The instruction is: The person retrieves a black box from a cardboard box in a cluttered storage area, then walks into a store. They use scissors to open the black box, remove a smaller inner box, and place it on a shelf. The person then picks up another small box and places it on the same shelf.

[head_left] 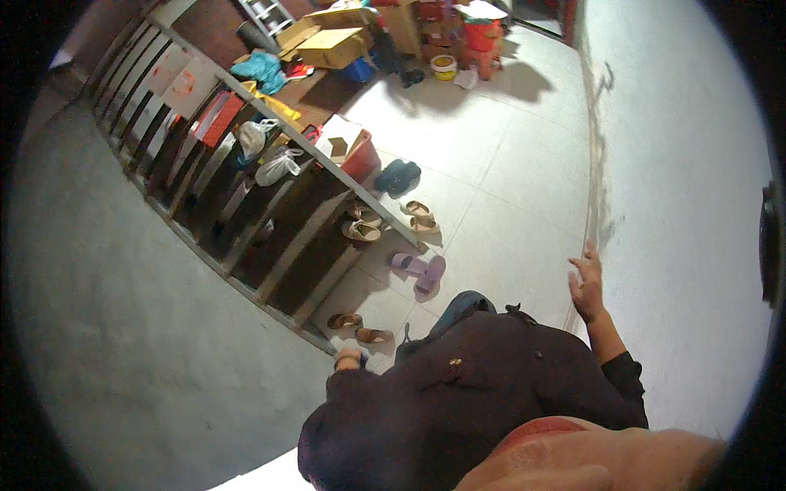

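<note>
**Stairwell view: right hand open by white wall, left hand at railing end**

Pale tiled floor [499,172], glossy, big square tiles with thin joints. White plaster wall [679,204] on the right, matte, scuffed dark along its base. Grey rough concrete slab [123,327] on the left, edged by a slanted railing [270,123] with dark flat balusters.

Right hand [587,286] raised, fingers spread open, palm just beside the wall; contact cannot be told. Left hand [350,358] low at the bottom end of the railing, mostly hidden by the dark sleeve; whether it grips or is open cannot be told.

On the floor along the railing: purple slippers [419,268], brown sandals [359,327], beige sandals [416,216], dark blue slippers [398,175]. Red tub [360,157] near the railing's middle. Cardboard boxes [332,45] and a small yellow bucket [444,67] at the far end of the floor. White plastic bags [274,164] hang at the railing.
</note>
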Demonstrator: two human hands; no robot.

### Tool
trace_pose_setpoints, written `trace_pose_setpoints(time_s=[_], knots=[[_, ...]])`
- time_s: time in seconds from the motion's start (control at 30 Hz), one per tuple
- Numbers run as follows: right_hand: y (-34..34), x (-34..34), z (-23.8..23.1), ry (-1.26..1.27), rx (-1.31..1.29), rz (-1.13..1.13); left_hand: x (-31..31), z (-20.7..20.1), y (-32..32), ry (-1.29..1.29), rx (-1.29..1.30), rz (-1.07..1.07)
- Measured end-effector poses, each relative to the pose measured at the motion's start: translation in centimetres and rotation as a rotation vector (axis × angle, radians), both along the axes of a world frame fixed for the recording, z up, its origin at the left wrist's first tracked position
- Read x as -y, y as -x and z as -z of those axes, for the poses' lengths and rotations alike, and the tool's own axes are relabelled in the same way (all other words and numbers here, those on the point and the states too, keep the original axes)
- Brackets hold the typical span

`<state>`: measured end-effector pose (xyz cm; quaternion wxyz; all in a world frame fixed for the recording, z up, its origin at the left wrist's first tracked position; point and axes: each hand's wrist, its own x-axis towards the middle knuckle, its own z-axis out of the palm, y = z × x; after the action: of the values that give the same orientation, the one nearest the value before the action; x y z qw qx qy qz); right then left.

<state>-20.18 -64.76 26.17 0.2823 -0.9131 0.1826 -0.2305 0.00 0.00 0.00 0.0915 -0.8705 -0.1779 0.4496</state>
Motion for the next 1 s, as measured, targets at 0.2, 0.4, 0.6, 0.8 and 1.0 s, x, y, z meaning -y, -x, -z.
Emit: trace_pose_setpoints(time_s=[0.2, 0.4, 0.6, 0.8, 1.0], knots=[[-20.6, 9.9, 6.6, -0.199, -0.284, -0.319, 4.7, -2.3, 3.7, 0.132, -0.059, -0.111], [-23.1, 22.1, 21.6, -0.193, -0.751, -0.502, 17.6, -1.8, -17.0, 0.212, 0.152, -0.164], [-26.2, 33.2, 24.8, -0.327, -1.102, -0.133, 37.8, -12.8, -44.2, 0.503, 0.582, 0.041], [-41.5, 42.8, 28.3, -0.331, -1.167, -0.115, 44.6, -13.8, -58.3, 0.390, 0.696, -0.094], [-67.9, 51.0, 28.9, -0.123, -1.037, -0.300, 43.2, -7.7, -56.5, 0.118, 0.213, -0.092]])
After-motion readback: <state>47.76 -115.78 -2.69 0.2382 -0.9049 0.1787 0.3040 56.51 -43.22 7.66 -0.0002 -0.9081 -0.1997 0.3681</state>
